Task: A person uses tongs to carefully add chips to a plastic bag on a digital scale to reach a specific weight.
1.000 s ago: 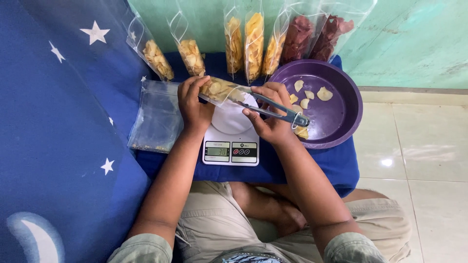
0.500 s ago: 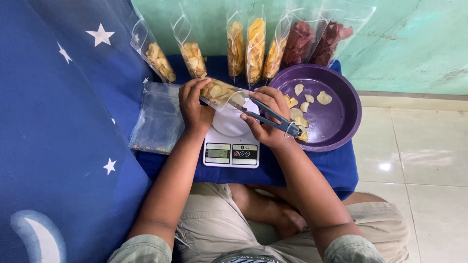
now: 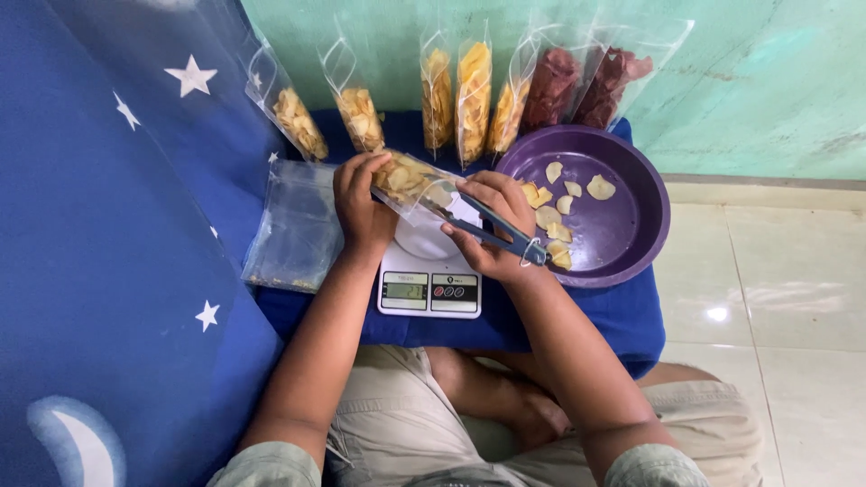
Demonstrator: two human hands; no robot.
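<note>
Meanwhile, along the left edge of the blue-covered low table (image 3: 586, 316) lay a flat stack of empty clear bags (image 3: 293, 225), and two filled chip bags (image 3: 298, 117) leaned at the back left corner. The left hand (image 3: 361, 203) was closed around the side of a clear bag of yellow chips (image 3: 406, 178), holding it tilted over the white digital scale (image 3: 428, 284) near the front edge. The right hand (image 3: 492, 230) was clamped on grey metal tongs (image 3: 492, 233), whose tips pointed into the bag's open mouth; whether a chip sat between the tips could not be told. Behind, more upright bags of yellow chips (image 3: 474, 90) and dark red chips (image 3: 577, 86) stood along the back edge. At the right corner sat a purple bowl (image 3: 631, 243) with a few loose chips (image 3: 559, 212) scattered in it.

The step in hand looked like topping up the bag by tongs. The next move would likely call for a steady hold on the bag's mouth and a careful release of the tongs inside it.
</note>
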